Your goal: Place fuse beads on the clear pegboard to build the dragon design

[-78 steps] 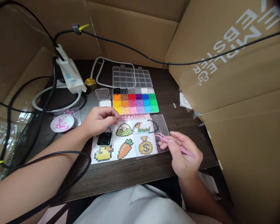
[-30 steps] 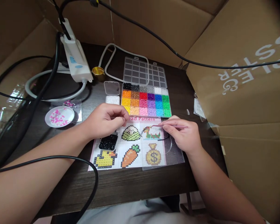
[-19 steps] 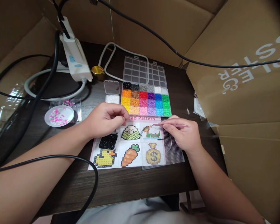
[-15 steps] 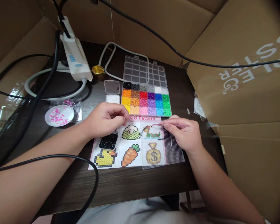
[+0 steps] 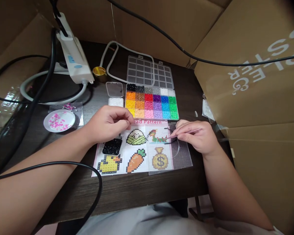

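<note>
My right hand (image 5: 196, 135) is closed around thin pink tweezers (image 5: 185, 133), whose tip points left over the dragon-like picture (image 5: 159, 136). Under the tip lies a clear pegboard (image 5: 182, 156), covering the right side of the bead pattern sheet (image 5: 122, 148). A few dark beads seem to stand on it near the tip, too small to tell clearly. My left hand (image 5: 112, 122) is curled with thumb and fingertips together, above the sheet's upper left; what they hold, if anything, is hidden. Just below it sits a small box of black beads (image 5: 112, 147).
A sorted bead case (image 5: 152, 102) with its clear lid (image 5: 150, 71) raised stands behind the sheet. Left of it is a small box of white beads (image 5: 116, 102). A white dish (image 5: 47, 121) holds pink beads. A power strip (image 5: 75, 58), cables and cardboard walls surround the desk.
The tweezers' tip has moved right and down over the pegboard, and the right hand has turned slightly. My left hand keeps its curled pose. The whole view has shifted a little.
</note>
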